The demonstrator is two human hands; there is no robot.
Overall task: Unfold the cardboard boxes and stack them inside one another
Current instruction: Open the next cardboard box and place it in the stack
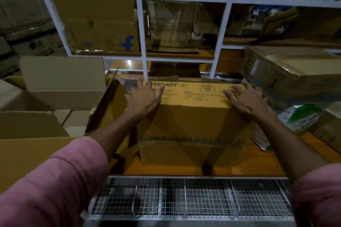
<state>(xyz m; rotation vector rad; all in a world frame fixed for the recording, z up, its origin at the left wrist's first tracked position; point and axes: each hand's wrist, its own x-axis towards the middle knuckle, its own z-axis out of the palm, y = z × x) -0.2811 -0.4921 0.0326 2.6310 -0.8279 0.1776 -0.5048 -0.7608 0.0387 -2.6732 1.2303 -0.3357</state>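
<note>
Hands spread flat: my left hand [145, 96] and right hand [243, 97] press the top corners of the box [191, 125], fingers splayed, gripping nothing. It stands on the shelf [258, 164]. I'd square it evenly, then lift it toward the open box [55, 97] at left.

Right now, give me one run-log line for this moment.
left hand: open, on Eveready box top-left | right hand: open, top-right | box: upright on wooden shelf
</note>
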